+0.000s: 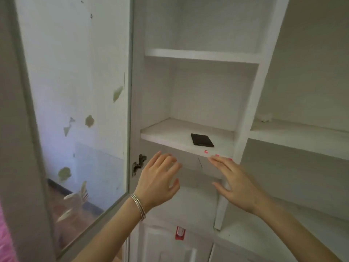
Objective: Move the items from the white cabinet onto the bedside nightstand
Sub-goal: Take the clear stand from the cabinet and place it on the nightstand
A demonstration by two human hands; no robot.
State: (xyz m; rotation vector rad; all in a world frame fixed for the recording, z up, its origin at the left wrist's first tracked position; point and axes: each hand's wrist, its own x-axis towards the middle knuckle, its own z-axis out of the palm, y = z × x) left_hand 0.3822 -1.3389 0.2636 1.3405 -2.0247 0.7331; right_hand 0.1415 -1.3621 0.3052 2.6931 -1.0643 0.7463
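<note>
At the middle shelf of the white cabinet, your two hands are raised side by side, and neither holds anything. Your left hand hangs just below the shelf's front edge, back toward you, its fingers loosely spread and slightly bent, touching nothing. Your right hand is flat and open, thumb held out to the side. Its straight fingers reach up to the shelf's front lip, where three pink nails show against the white edge; you cannot tell whether the tips press on it or stop just short.

One item lies on that shelf: a single flat black wallet, closed, toward the front right, just beyond your right fingertips and apart from both hands. One more shelf shows above it.

Thin silver bangles are stacked on your left wrist. One glass door stands swung open at your left, with one dark metal hinge beside your left hand. One red label is stuck on the lower cabinet door beneath your hands. On the open shelf to the right, one small white object sits at the back, too blurred to name.
</note>
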